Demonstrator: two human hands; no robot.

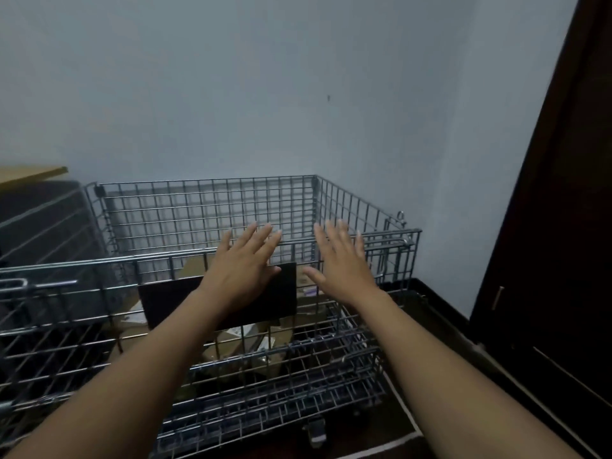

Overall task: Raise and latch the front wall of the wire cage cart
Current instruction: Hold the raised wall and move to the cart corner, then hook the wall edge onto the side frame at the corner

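The wire cage cart (205,207) stands in the room's corner, its grey mesh back and right walls upright. Its front wall (265,369) faces me, with the top rail (165,258) running across at about wrist height. A latch loop (405,241) shows at the right front corner and another (20,284) at the left edge. My left hand (243,263) hovers flat over the top rail, fingers spread, empty. My right hand (341,260) is held the same way beside it, also empty. A black plate (284,293) hangs on the front wall beneath my left hand.
Cardboard boxes (238,346) and papers lie inside the cart. A dark wooden cabinet (546,260) stands close on the right. A wooden tabletop edge (29,173) and another wire panel (43,223) sit at the left. Pale walls close the corner behind.
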